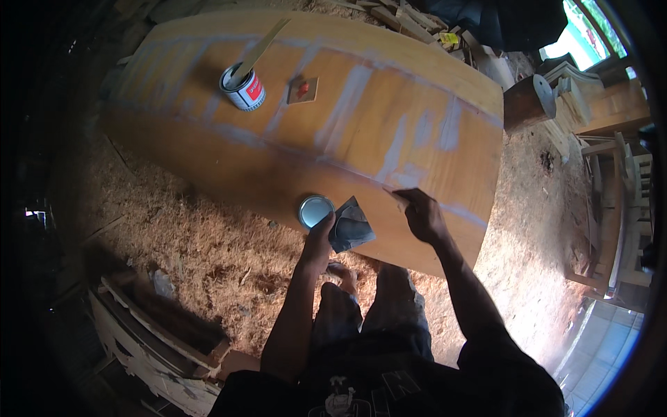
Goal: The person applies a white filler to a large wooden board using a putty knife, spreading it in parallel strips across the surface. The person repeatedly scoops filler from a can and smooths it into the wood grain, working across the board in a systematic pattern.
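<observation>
A large wooden panel [292, 149] lies before me, with pale filler streaks along its joints. My left hand [319, 243], at the panel's near edge, is closed on a dark, flat, square sheet [352, 226] with a greyish patch. Right beside its fingers is a round, pale grey lid or shallow tin [316, 210]; whether the hand touches it, I cannot tell. My right hand [422, 214] is over the panel near a long joint, fingers bent and pinched toward the surface. What its fingers hold, if anything, is too small to make out.
An open paint tin [243, 89] with a wooden stick [262, 47] stands on the panel's far left. Near it lies a small square board [303, 90] with a red dab. Shavings [201, 257] cover the floor. Timber [403, 21] is piled behind; a log [529, 103] lies right.
</observation>
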The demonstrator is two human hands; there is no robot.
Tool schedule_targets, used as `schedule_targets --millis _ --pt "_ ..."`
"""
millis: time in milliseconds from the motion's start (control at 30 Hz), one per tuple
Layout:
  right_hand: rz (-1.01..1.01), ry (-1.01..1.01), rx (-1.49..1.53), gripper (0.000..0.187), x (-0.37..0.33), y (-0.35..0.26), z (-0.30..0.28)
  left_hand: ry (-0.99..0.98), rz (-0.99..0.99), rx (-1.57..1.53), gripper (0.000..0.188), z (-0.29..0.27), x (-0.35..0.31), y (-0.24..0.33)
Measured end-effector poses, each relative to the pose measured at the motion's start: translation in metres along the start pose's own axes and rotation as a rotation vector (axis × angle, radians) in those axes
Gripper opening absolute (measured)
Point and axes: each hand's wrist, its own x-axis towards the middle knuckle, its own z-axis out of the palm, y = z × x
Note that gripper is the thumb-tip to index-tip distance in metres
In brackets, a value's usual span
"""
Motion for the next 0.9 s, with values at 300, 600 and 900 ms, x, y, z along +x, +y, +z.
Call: schedule_targets --millis 300,600,900 --pt "-0.381 -0.060 -0.346 0.039 -0.005 -0.026 -0.052 -0.139 0.261 0.783 0.055 0.086 0.034 0.003" --pt "-0.344 -0.343 -0.186 0.033 -0.046 0.052 -0.095 0.272 0.193 0.218 0.042 0.114 0.099 -0.036" --pt "-0.578 -0.165 -0.558 0.040 0.011 0.137 -0.125 0.490 0.476 0.783 0.037 0.046 0.077 -0.069"
